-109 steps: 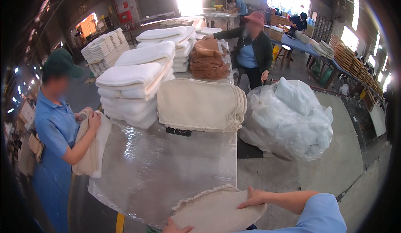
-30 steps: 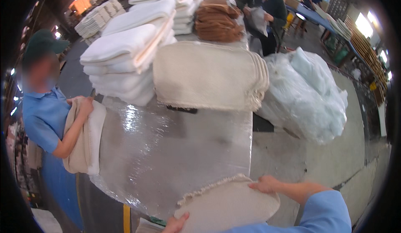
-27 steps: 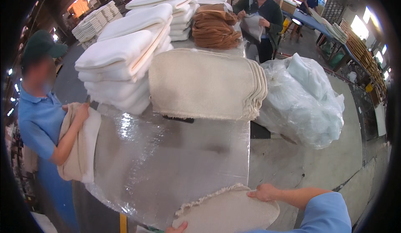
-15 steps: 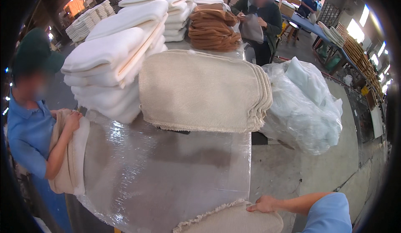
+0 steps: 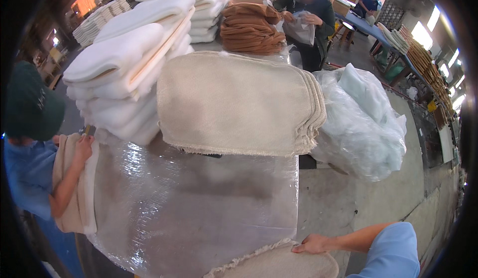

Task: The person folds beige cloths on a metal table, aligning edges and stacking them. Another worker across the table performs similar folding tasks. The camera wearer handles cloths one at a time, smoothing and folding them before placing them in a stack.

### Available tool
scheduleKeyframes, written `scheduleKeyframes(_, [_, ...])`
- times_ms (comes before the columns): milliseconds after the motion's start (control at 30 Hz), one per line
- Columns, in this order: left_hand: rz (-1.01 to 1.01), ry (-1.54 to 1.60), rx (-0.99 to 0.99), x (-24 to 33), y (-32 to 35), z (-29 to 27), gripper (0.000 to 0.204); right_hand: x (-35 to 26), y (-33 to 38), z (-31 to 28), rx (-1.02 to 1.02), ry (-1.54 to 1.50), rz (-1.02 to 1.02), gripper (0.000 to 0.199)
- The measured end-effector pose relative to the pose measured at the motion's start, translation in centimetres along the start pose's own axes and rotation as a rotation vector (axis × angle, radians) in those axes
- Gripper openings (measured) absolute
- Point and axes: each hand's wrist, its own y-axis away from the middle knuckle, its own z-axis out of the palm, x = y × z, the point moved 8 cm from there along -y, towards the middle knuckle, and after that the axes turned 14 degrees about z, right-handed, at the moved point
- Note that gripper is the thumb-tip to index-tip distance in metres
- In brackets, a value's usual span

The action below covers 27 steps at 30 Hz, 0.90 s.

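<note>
My right hand [image 5: 309,244] comes in from the lower right and is closed on the upper edge of a beige fabric piece [image 5: 284,264]. This piece has a frayed left edge and a rounded right end, and it runs out of the picture at the bottom. My left hand is out of sight. Ahead, at the far side of the plastic-covered table [image 5: 224,188], lies a stack of similar beige fabric pieces [image 5: 239,106] with fringed edges.
At left, a co-worker in a blue shirt [image 5: 25,168] holds a beige piece with a white layer [image 5: 74,188]. Folded white padding [image 5: 119,54] and brown fabric [image 5: 249,26] are piled behind. A clear plastic-wrapped bundle [image 5: 363,123] stands right. Another person [image 5: 318,24] handles a grey piece.
The co-worker at left has bent the head lower over the held piece. My right hand keeps its grip, nearly still. The view has shifted slightly.
</note>
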Motion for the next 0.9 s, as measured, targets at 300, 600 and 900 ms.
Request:
scheduleKeyframes(300, [0.058, 0.004, 0.011, -0.2, 0.1, 0.6, 0.098, 0.1, 1.3, -0.1, -0.002, -0.002, -0.018, 0.088])
scheduleKeyframes(600, [0.199, 0.049, 0.037, -1.4, 1.9, 0.7, 0.095, -0.7, 0.7, 0.2, 0.060, -0.089, -0.089, 0.086])
scheduleKeyframes(900, [0.509, -0.055, 0.218, -1.1, 7.7, 0.8, 0.091, 0.9, 1.6, 2.9, 0.153, -0.029, -0.132, 0.090])
